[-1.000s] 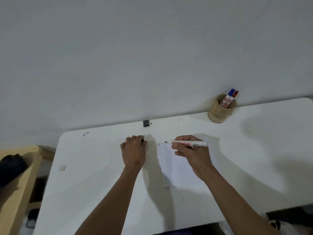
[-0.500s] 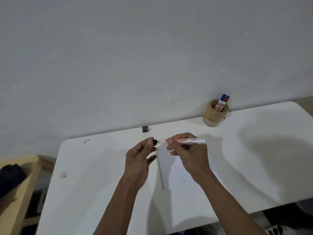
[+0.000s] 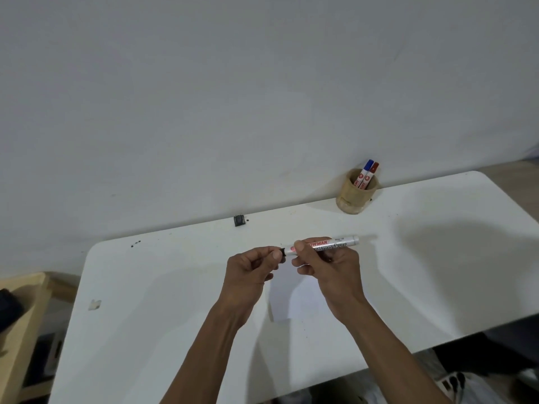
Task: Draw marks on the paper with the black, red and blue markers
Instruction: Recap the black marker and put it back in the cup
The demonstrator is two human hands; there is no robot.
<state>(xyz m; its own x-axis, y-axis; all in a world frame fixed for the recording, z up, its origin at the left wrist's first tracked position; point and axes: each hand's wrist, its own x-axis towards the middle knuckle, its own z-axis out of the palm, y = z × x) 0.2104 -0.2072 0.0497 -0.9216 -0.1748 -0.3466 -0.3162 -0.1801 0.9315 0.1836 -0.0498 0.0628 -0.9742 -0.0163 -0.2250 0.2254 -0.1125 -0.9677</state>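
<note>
My right hand (image 3: pixel 329 272) grips the white barrel of the black marker (image 3: pixel 335 244), held level above the table with its tip end pointing left. My left hand (image 3: pixel 250 272) pinches the marker's black cap (image 3: pixel 282 253), which sits on or right against the tip end. Under both hands lies the white paper (image 3: pixel 294 301) on the white table (image 3: pixel 175 301), partly hidden by my right wrist. The blue marker (image 3: pixel 365 170) and the red marker (image 3: pixel 370 174) stand in a wooden cup (image 3: pixel 354 199) at the back of the table.
A small black object (image 3: pixel 239 220) sits at the table's back edge against the wall, with dark specks (image 3: pixel 135 244) farther left. A scrap of tape (image 3: pixel 94 304) is stuck near the left edge. A wooden shelf (image 3: pixel 20 316) stands left of the table.
My left hand lifted off the table with the black cap and came to the marker's tip. My right hand raised the marker off the paper. The uncovered tip is now hidden by the cap.
</note>
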